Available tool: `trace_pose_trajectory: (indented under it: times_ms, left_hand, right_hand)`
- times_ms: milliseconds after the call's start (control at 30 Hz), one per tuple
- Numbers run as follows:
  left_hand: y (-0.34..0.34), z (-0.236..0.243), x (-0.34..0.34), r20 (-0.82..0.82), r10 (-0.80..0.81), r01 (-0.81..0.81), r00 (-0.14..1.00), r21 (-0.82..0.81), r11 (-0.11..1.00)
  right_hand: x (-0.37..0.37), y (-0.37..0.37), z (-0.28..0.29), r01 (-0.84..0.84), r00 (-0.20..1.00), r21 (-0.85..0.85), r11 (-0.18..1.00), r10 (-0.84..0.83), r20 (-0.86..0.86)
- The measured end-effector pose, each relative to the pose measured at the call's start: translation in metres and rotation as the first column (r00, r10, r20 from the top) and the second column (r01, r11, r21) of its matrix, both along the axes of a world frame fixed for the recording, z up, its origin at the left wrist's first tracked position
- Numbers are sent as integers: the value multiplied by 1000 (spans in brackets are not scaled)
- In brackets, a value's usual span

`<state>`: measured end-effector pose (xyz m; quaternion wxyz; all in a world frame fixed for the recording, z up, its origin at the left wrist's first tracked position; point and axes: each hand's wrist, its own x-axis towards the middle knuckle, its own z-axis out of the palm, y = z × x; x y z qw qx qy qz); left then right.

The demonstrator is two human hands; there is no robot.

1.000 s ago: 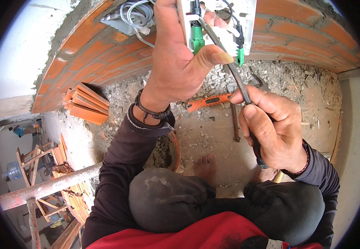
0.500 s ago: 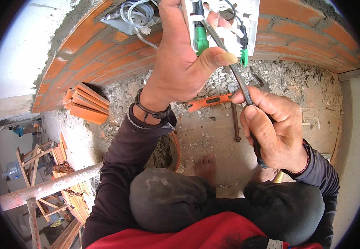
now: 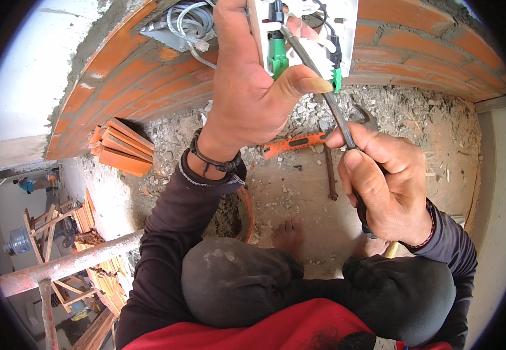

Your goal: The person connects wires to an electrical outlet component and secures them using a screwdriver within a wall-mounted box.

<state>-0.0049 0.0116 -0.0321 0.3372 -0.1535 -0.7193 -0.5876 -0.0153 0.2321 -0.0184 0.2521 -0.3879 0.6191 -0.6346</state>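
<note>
At the top of the view, my left hand (image 3: 244, 87) is closed around a white plastic fibre-optic box (image 3: 348, 35), its thumb lying beside a metal shaft. Two green connectors (image 3: 277, 57) with black cables sit inside the box. My right hand (image 3: 390, 181) grips a screwdriver (image 3: 340, 122), its dark handle running down through the palm. The slanting shaft reaches into the box, with its tip near the upper part of the left green connector; exact contact is too small to tell. Fingers of my left hand show partly behind the box's white inner parts.
A brick wall (image 3: 142, 81) curves behind, holding a recessed box of coiled grey cable (image 3: 191, 23). An orange-handled hammer (image 3: 296, 143) lies on rubble below my hands. Stacked bricks (image 3: 124, 149) sit left, a bucket (image 3: 246, 213) by my knee, a pole (image 3: 72, 265) at lower left.
The white box and my left hand have shifted slightly left. My right hand and the screwdriver stay almost where they were.
</note>
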Motion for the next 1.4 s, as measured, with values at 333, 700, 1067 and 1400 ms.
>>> trace_pose_trajectory:
  times_ms: [333, 700, 1067, 1400]
  left_hand:
    - [-9, 4, 3, 21, 31, -28, 999, -123, 992]
    - [-2, 8, 1, 17, 30, -28, 999, -84, 996]
    - [-16, 3, 0, -6, -67, 66, 998, -103, 993]
    - [-8, 13, 10, 60, -96, 84, 994, 171, 982]
  right_hand:
    - [1, -1, 0, 5, 1000, -14, 1000, -5, -4]
    - [1, -1, 0, 20, 1000, -14, 1000, -20, 19]
    - [-2, -3, 5, 13, 998, 2, 1000, -13, 63]
    - [-7, 7, -2, -9, 981, 65, 998, -4, 193]
